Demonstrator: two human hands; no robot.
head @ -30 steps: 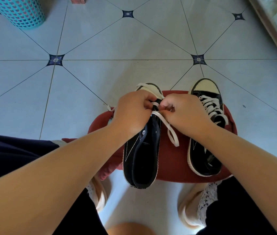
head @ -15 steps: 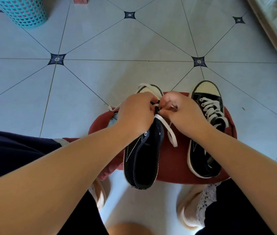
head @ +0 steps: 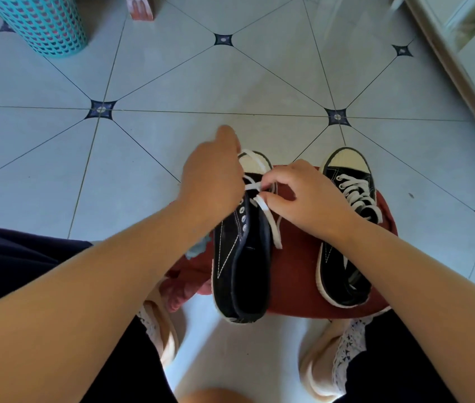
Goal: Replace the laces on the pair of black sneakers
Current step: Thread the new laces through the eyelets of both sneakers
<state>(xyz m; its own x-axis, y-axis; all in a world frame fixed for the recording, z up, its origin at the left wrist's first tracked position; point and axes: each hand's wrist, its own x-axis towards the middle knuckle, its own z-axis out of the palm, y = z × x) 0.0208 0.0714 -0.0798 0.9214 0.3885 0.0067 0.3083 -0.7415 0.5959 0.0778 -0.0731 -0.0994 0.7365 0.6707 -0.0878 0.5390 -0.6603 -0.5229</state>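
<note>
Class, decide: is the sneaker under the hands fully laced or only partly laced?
Partly laced. On the sneaker, the lace crosses only near the toe; eyelets below stand empty, and a loose end trails onto the red cushion.

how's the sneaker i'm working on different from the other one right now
The left sneaker has a white lace through only its front eyelets, with side eyelets empty; the right sneaker is laced up most of its front. The left hand and right hand both hold the left sneaker's lace; neither holds the right sneaker. Both are black with pale toe caps, toes pointing away, on the red cushion.
</note>
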